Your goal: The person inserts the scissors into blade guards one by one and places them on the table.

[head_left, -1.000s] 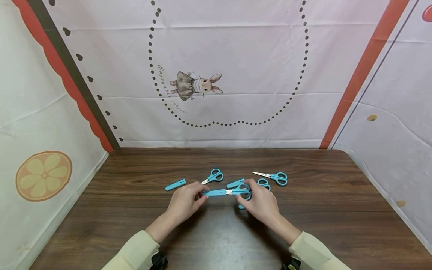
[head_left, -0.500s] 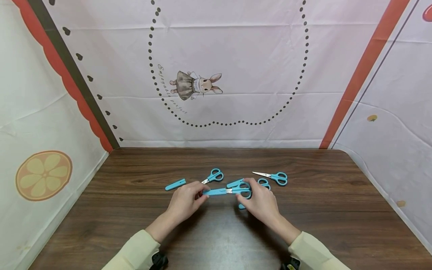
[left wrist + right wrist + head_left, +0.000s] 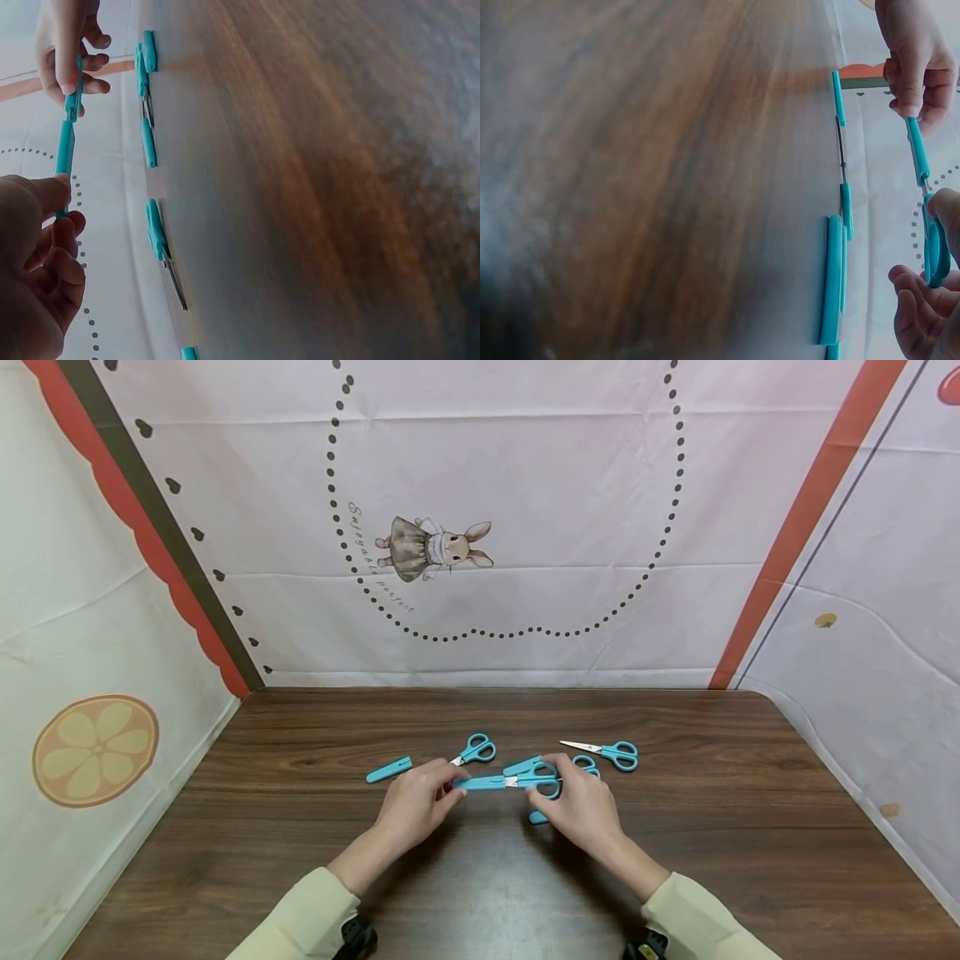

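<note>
My left hand (image 3: 412,802) pinches the closed end of a blue blade cover (image 3: 483,783) between thumb and fingers. The cover encloses most of the blades of a pair of blue-handled scissors (image 3: 546,787). On the right, my right hand (image 3: 581,810) grips those scissors by the handle loops. A short strip of bare metal shows between cover and handles. Both wrist views show cover and scissors in line, raised off the table: the cover (image 3: 66,150) in the left one, the handles (image 3: 936,251) in the right one.
More scissors lie behind on the wooden table (image 3: 300,827): one pair (image 3: 477,748) at centre, one (image 3: 621,756) at right, another (image 3: 586,765) partly behind my right hand. Loose blue covers lie at left (image 3: 389,769), behind the held scissors (image 3: 521,766), and under my right hand (image 3: 537,817).
My left hand and the cover have shifted slightly right towards the handles, and the bare metal strip looks a little shorter. The right hand stays almost still.
</note>
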Demonstrator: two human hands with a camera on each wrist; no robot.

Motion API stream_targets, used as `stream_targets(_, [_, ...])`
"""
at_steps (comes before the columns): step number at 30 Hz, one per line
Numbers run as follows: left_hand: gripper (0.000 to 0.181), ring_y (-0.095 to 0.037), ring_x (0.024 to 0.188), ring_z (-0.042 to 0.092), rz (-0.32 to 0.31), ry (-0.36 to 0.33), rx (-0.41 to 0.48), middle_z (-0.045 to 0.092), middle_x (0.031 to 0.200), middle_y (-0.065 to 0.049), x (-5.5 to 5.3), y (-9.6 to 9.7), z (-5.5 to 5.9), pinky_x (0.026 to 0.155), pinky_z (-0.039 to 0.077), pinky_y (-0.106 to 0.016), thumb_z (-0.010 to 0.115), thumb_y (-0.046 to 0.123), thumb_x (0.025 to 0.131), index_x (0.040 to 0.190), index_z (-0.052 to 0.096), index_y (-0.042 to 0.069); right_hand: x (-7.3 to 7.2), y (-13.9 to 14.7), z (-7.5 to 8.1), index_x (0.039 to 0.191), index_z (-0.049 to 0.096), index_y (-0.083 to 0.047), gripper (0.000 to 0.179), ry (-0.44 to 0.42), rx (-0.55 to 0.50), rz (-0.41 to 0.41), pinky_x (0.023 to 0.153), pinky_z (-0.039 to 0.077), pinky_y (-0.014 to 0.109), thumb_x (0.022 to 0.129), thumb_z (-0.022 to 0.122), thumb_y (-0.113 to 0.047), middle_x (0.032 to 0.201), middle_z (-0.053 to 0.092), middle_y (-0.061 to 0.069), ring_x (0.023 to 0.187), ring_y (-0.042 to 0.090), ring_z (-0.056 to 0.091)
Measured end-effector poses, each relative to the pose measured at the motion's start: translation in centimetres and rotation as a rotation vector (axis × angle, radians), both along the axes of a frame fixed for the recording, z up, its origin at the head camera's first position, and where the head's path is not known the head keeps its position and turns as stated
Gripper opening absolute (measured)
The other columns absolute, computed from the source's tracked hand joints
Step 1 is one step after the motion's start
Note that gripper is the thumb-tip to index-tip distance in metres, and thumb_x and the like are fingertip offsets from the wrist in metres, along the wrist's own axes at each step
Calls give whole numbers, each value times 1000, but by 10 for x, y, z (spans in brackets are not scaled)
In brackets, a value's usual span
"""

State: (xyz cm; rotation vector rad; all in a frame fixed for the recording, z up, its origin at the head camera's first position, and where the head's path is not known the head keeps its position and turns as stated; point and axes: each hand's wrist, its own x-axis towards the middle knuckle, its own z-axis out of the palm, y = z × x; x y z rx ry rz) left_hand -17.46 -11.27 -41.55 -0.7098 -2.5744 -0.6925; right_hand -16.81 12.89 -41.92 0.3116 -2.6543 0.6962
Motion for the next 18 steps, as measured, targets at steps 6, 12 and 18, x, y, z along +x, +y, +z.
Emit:
stream_targets(6, [14, 0, 56, 42, 6, 7, 0, 50, 72, 14, 1, 2, 2, 49, 35, -16, 74, 20, 78, 91, 69, 20, 0, -1, 2, 111, 59, -14, 46, 8, 8, -4, 42, 27, 24, 73, 74, -35, 60, 50, -10, 43, 5, 32])
stream_targets(12, [13, 1, 57, 43, 18, -5, -7, 50, 72, 16, 3, 3, 2, 49, 35, -16, 73, 22, 79, 92, 69, 20, 0, -2, 3, 113, 58, -14, 47, 0, 5, -8, 41, 24, 24, 73, 73, -35, 56, 42, -11, 42, 5, 30])
stream_targets(18, [14, 1, 57, 43, 13, 3, 5, 50, 72, 15, 4, 5, 3, 49, 35, -16, 73, 20, 79, 92, 69, 19, 1, -2, 4, 113, 58, -14, 46, -11, 4, -8, 40, 23, 23, 74, 73, -35, 54, 39, -10, 40, 5, 29])
